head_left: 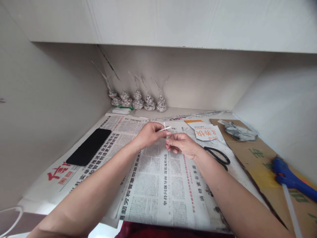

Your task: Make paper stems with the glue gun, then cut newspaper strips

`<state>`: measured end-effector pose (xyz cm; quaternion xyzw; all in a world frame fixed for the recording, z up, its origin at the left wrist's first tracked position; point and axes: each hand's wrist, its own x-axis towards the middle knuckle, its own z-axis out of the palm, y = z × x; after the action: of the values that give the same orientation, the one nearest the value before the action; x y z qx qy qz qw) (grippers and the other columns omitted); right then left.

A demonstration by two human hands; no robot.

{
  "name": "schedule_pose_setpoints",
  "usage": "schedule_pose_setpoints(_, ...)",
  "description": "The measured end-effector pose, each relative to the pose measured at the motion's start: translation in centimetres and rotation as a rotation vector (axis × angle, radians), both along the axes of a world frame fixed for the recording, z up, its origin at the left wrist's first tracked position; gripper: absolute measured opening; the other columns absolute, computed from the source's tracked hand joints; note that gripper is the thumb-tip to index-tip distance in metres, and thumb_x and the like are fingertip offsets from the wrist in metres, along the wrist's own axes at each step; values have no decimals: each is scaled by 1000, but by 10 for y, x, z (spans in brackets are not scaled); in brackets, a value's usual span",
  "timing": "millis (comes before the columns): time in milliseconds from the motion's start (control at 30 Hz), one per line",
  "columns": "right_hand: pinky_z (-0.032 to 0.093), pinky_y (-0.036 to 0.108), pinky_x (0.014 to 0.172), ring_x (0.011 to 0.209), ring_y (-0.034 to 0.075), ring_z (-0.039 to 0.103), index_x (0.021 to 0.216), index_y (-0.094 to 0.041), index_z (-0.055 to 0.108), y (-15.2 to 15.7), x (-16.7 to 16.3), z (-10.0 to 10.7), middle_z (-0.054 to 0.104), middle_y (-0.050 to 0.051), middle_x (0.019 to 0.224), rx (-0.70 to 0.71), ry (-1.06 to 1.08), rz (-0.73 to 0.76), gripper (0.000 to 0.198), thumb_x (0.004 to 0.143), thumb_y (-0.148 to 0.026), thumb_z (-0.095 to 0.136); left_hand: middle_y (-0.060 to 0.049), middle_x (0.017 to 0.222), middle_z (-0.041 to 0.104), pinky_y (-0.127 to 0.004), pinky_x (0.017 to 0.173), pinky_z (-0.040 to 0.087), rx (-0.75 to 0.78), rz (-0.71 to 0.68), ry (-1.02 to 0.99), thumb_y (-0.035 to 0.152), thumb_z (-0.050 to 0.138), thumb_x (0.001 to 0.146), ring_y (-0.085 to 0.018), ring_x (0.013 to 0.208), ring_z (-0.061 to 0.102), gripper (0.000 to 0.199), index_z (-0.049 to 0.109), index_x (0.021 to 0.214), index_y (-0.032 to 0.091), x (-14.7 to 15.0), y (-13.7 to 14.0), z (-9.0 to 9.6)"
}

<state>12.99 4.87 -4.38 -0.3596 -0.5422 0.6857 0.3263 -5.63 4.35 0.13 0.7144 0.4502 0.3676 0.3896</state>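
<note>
Over the newspaper-covered table, my left hand (154, 134) and my right hand (182, 143) meet at the fingertips. Thin white rolled paper strips (164, 128) cross each other between them. My left thumb and fingers pinch one strip, which sticks out to the right. The right thumb and forefinger are closed on the lower end of the upright strip, just below the crossing. The fingers partly hide where the strips join. Black-handled scissors (218, 155) lie beside my right wrist, their blades out of sight.
Several woven paper gourds (149, 103) stand along the back wall. Long paper sticks (183, 117) lie before them. A black phone (89, 147) rests at left. On the right, cardboard (260, 165) bears a blue glue gun (288, 177) and crumpled grey material (240, 132). A shelf overhangs the back.
</note>
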Motion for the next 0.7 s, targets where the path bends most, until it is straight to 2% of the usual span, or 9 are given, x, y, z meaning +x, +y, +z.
schedule_pose_setpoints(233, 37, 18, 46, 59, 8, 58, 85, -12, 75, 0, 3, 2, 65, 2, 68, -60, 29, 63, 31, 69, -38, 83, 0, 61, 61, -25, 61, 41, -21, -19, -15, 42, 67, 78, -12, 60, 53, 31, 68, 69, 12, -1, 1, 1)
schedule_pose_setpoints(467, 31, 19, 43, 61, 11, 62, 72, -12, 71, 0, 2, 2, 68, 5, 67, -19, 8, 39, 28, 67, -37, 84, -1, 65, 63, -25, 63, 43, -11, -54, -28, 42, 66, 79, -14, 64, 57, 30, 70, 73, 13, -1, 3, -3)
schedule_pose_setpoints(700, 30, 19, 41, 53, 7, 54, 65, -14, 64, -1, -2, 2, 65, 2, 64, 29, 21, -6, 30, 65, -36, 84, 0, 61, 63, -23, 59, 39, -13, -70, -21, 44, 67, 78, -12, 59, 54, 32, 67, 68, 13, -1, 2, -2)
